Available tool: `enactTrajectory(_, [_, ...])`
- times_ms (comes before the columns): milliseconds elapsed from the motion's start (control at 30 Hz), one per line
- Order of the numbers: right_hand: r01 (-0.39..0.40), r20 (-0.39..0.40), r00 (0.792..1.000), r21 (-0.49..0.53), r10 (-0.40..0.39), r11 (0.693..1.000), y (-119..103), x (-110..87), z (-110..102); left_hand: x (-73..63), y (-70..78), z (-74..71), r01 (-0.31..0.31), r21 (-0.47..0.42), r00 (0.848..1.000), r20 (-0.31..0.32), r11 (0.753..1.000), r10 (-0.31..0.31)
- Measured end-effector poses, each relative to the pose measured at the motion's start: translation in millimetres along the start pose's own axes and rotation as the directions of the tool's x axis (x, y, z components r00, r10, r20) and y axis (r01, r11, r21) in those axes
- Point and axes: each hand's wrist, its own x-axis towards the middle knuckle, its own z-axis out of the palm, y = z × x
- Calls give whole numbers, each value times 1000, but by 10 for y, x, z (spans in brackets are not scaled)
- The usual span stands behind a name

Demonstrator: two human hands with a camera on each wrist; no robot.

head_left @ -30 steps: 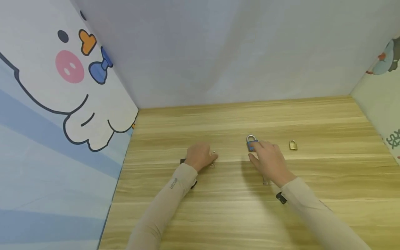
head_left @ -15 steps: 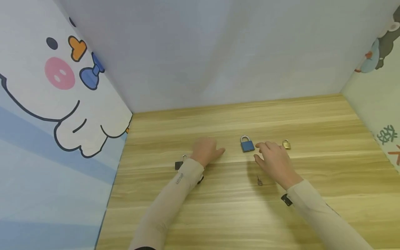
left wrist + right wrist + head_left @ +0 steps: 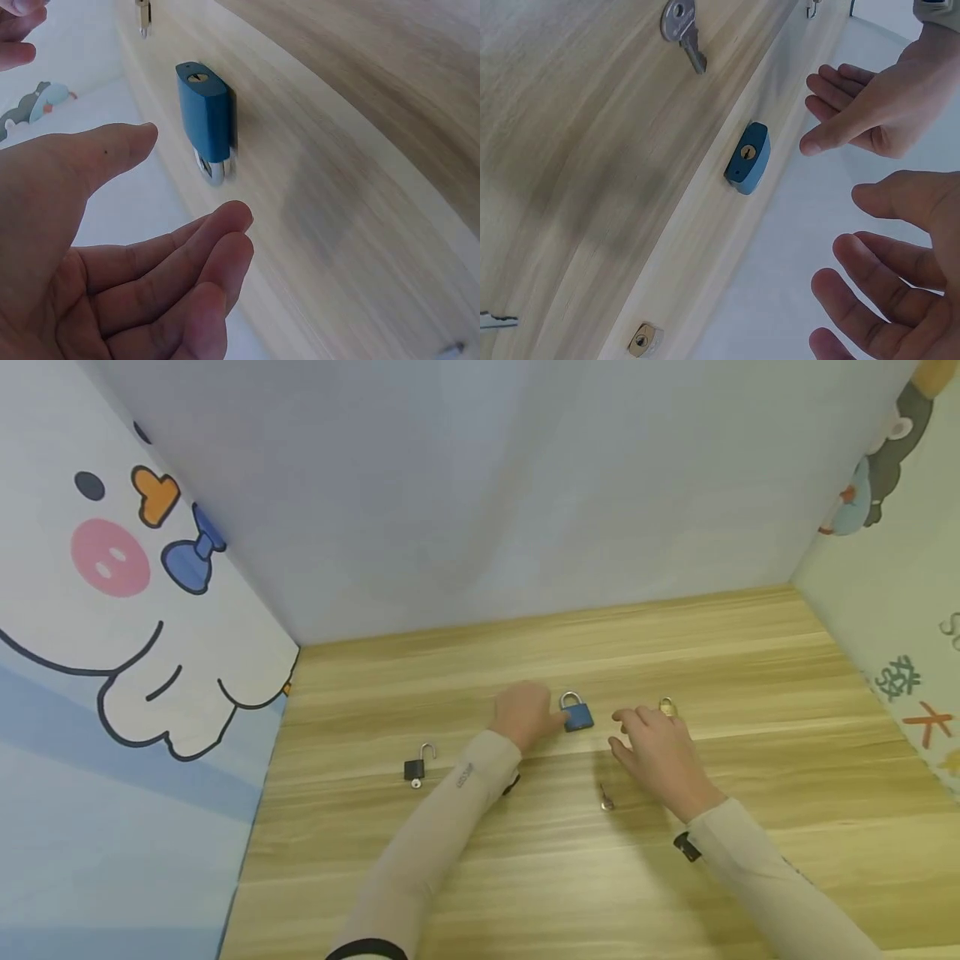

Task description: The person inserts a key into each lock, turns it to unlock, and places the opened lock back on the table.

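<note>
My left hand (image 3: 525, 714) is beside the blue padlock (image 3: 577, 717), its thumb extended toward it. In the left wrist view, the fingers are loosely bent and a gap shows between them and the padlock (image 3: 204, 112), which has its keyhole end toward the camera. To the right, my right hand (image 3: 660, 756) hovers with relaxed, spread fingers and nothing in them. It partly covers a small brass padlock (image 3: 667, 705) in the head view; the right wrist view shows that brass padlock (image 3: 643, 341) whole. A key (image 3: 607, 800) lies on the wooden table between the hands, nearer the person.
A black padlock (image 3: 414, 769) with its shackle open and a key at its base lies left on the table (image 3: 360, 852). Another key (image 3: 496, 321) shows at the right wrist view's left edge. Walls with cartoon pictures close in the table's back and sides.
My left hand has moved right, away from the black padlock, to the blue one. My right hand's fingers, which overlapped the blue padlock, are now right of it. The head view has shifted.
</note>
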Motion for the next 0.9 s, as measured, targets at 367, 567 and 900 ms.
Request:
enactTrajectory(367, [-13, -7, 1000, -15, 13, 1000, 100, -115, -20, 217, 286, 58, -16, 37, 998, 56, 999, 14])
enactTrajectory(567, [-13, -7, 1000, -12, 13, 1000, 100, -187, 42, 318, 305, 162, 11, 63, 997, 81, 998, -16])
enactTrajectory(900, [-45, 14, 999, -24, 45, 999, 151, -215, 53, 449, 334, 244, 40, 73, 988, 148, 997, -50])
